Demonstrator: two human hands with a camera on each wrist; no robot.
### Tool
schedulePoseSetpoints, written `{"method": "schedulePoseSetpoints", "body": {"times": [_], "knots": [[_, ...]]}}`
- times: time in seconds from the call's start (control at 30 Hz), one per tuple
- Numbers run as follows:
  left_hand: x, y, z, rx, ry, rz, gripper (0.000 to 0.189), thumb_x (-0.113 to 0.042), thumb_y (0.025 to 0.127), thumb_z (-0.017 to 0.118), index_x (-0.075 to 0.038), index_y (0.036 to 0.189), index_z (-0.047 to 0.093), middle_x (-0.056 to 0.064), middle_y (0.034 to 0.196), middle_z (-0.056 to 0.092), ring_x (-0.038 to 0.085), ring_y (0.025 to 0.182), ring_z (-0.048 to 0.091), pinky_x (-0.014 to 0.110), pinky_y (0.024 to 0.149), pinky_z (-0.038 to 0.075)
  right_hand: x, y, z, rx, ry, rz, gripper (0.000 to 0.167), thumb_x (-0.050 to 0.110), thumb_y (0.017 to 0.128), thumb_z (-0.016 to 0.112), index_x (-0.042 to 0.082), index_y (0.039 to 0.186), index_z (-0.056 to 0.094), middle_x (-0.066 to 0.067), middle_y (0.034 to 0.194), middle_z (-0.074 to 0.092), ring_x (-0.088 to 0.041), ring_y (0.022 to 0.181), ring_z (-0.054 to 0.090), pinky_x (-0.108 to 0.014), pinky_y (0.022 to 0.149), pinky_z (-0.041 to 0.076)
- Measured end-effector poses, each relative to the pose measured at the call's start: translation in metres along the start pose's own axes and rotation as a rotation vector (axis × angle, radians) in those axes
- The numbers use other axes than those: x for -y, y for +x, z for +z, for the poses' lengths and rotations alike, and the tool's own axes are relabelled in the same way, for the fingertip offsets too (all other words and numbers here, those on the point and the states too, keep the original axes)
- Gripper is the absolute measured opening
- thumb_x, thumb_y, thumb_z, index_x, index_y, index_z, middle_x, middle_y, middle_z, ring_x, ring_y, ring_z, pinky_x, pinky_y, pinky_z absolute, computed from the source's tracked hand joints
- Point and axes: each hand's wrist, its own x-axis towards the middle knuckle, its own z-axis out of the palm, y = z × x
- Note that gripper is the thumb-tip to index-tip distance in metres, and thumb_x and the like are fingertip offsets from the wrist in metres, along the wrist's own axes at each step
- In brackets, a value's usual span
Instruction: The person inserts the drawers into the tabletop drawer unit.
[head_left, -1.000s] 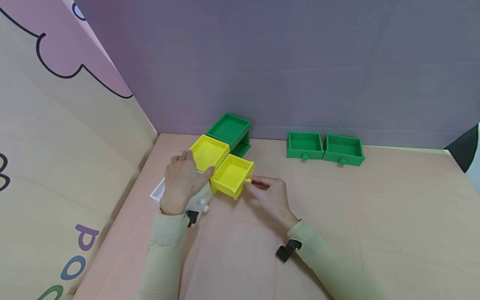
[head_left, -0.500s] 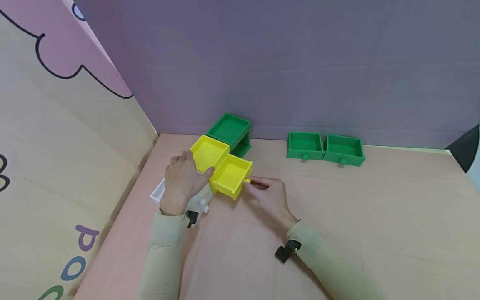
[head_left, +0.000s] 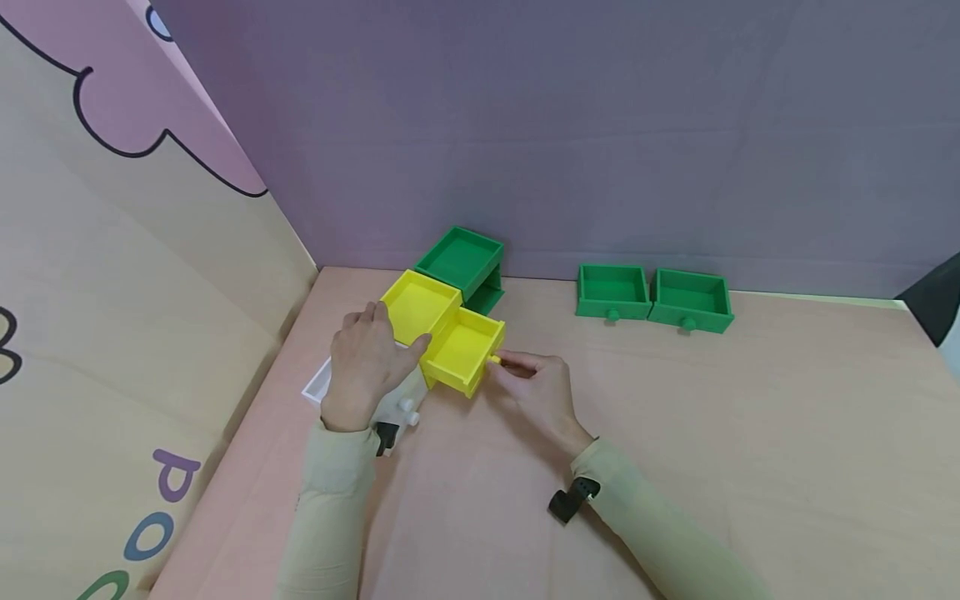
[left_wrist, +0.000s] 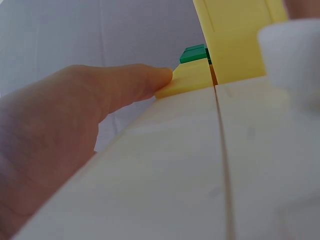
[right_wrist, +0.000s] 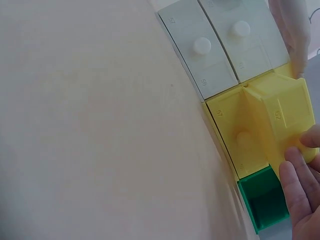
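In my view the right hand (head_left: 542, 397) pinches the yellow drawer (head_left: 459, 347); the left hand (head_left: 365, 362) rests, fingers relaxed. Uneven force may jam the drawer beside the pinching fingers.

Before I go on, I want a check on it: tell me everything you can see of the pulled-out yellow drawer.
The yellow drawer is a shallow, open-topped box that looks like smooth plastic, with a plain yellow inside. Its front carries a small yellow knob and a small marking. It sticks well out of the yellow cabinet, roughly level, above another yellow front that is closed. The right hand pinches the knob. How much remains inside the cabinet is hidden.
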Motion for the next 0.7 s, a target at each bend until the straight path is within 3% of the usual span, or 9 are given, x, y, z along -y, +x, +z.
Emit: {"method": "schedulePoseSetpoints", "body": {"times": [0.7], "knots": [[-0.0009, -0.0012, -0.0009, -0.014, -0.008, -0.003, 0.091, -0.058, 0.099, 0.061, 0.012, 0.154, 0.044, 0.028, 0.158, 0.051, 0.049, 0.139, 0.053, 0.06, 0.109, 0.052, -0.0005, 0.0047, 0.0017, -0.007, 0.0, 0.018, 0.028, 0.021, 0.094, 0.083, 0.007, 0.119, 0.081, -0.011, 0.118, 0.081, -0.025, 0.1, 0.08, -0.027, 0.086, 0.064]]}}
